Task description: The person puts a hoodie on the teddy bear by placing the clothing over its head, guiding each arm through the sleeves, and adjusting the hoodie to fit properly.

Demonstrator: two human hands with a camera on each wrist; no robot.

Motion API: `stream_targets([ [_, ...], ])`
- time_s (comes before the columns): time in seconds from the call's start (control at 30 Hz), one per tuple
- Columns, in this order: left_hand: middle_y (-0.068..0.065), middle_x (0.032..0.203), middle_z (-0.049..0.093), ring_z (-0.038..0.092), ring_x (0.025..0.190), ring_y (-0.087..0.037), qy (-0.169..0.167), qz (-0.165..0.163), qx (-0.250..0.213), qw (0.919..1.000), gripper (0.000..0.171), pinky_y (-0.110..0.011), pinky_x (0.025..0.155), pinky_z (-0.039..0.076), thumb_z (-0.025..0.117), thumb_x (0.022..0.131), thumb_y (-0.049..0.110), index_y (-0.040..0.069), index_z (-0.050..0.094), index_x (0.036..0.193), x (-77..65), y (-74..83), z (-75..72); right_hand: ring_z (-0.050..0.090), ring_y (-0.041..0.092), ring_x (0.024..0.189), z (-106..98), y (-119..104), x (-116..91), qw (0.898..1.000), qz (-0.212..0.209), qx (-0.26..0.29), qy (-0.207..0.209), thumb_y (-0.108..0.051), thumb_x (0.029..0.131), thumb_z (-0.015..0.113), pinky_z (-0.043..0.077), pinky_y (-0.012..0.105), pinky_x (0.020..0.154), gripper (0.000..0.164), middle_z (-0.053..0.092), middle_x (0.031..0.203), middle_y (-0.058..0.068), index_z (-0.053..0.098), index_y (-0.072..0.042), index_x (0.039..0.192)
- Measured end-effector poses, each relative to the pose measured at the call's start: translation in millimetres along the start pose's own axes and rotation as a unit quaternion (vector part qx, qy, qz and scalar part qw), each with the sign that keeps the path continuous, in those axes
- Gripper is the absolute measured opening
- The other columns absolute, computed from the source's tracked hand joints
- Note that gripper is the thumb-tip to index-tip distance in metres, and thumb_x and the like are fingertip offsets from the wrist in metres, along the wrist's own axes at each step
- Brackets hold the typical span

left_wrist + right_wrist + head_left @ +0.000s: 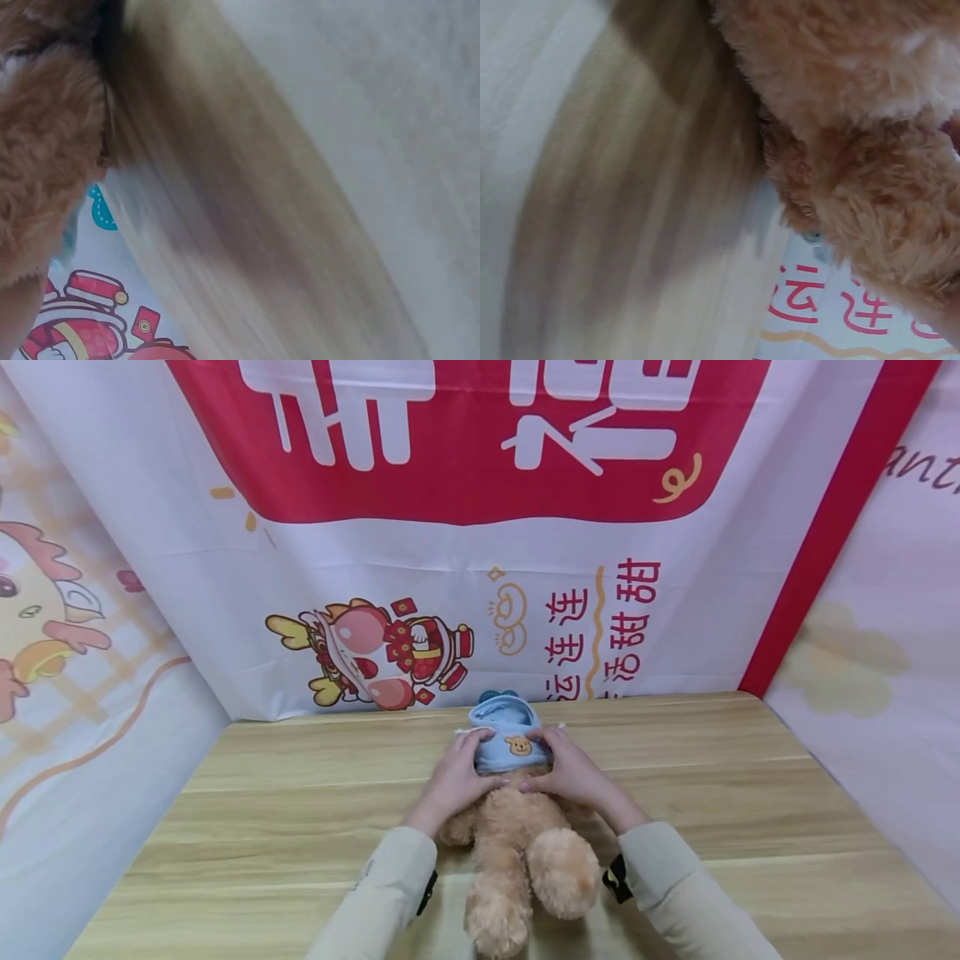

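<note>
A light-brown plush toy (517, 822) lies on its back, its legs toward me. Over its head end sits a light-blue cloth piece (491, 756) with a small bear-face patch; it has an open rim at the far end and white trim at the sides. My left hand (457, 777) grips the toy from the left, fingers along the cloth and thumb on the fur below it. From the other side my right hand (573, 770) holds it likewise, the two thumb tips close together. In both wrist views, curly fur (45, 142) (885, 195) fills one side.
The toy lies on a wood-grain table (315, 785). A white and red printed cloth (465, 560) hangs at its back edge, with more printed cloth at left and right. A teal piece (498, 695) shows just past the blue cloth's rim.
</note>
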State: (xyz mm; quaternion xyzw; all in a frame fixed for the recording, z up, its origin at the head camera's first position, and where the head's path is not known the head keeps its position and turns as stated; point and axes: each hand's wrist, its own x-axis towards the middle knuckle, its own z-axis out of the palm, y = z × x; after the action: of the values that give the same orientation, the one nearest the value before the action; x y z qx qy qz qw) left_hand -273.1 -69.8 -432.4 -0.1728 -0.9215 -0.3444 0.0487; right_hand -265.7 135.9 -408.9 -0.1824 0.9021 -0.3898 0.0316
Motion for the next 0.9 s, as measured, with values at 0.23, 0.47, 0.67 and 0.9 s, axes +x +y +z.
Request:
stream_targets([
  [0.23, -0.015, 0.127, 0.051, 0.057, 0.112, -0.033, 0.009, -0.015, 0.032, 0.9993, 0.068, -0.048, 0.094, 0.049, 0.079, 0.078, 0.032, 0.016, 0.045, 0.135, -1.3, 8.0, 5.4, 0.057, 0.027, 0.106, 6.6, 8.3, -3.8, 0.998, -0.036, 0.026, 0.046, -0.017, 0.075, 0.081, 0.047, 0.042, 0.094, 0.041, 0.060, 0.112, 0.013, 0.061, -0.003, 0.109],
  [0.47, -0.012, 0.118, 0.051, 0.059, 0.103, -0.030, 0.013, -0.013, 0.033, 0.9993, 0.054, -0.045, 0.089, 0.051, 0.080, 0.077, 0.027, 0.014, 0.051, 0.121, -4.2, 10.1, 4.1, 0.054, 0.022, 0.097, 10.1, 14.7, -5.6, 0.994, -0.063, 0.062, 0.063, -0.007, 0.078, 0.075, 0.045, 0.035, 0.088, 0.011, 0.058, 0.098, 0.010, 0.066, -0.004, 0.085],
  [0.67, -0.016, 0.120, 0.055, 0.060, 0.105, -0.033, 0.021, -0.015, 0.030, 0.9992, 0.058, -0.048, 0.088, 0.051, 0.080, 0.076, 0.025, 0.014, 0.048, 0.123, -5.8, 9.2, 5.6, 0.052, 0.025, 0.104, 10.2, 16.5, -6.9, 0.993, -0.040, 0.092, 0.058, -0.005, 0.079, 0.074, 0.042, 0.038, 0.092, 0.008, 0.056, 0.103, 0.011, 0.067, -0.005, 0.077],
  [0.9, -0.015, 0.116, 0.059, 0.061, 0.106, -0.032, 0.035, 0.000, 0.029, 0.9989, 0.057, -0.046, 0.089, 0.051, 0.081, 0.076, 0.023, 0.011, 0.051, 0.123, -7.4, 8.2, 5.4, 0.053, 0.026, 0.105, 13.3, 17.5, -9.3, 0.992, -0.062, 0.087, 0.073, -0.004, 0.080, 0.073, 0.043, 0.040, 0.094, 0.009, 0.056, 0.107, 0.012, 0.066, -0.005, 0.086],
])
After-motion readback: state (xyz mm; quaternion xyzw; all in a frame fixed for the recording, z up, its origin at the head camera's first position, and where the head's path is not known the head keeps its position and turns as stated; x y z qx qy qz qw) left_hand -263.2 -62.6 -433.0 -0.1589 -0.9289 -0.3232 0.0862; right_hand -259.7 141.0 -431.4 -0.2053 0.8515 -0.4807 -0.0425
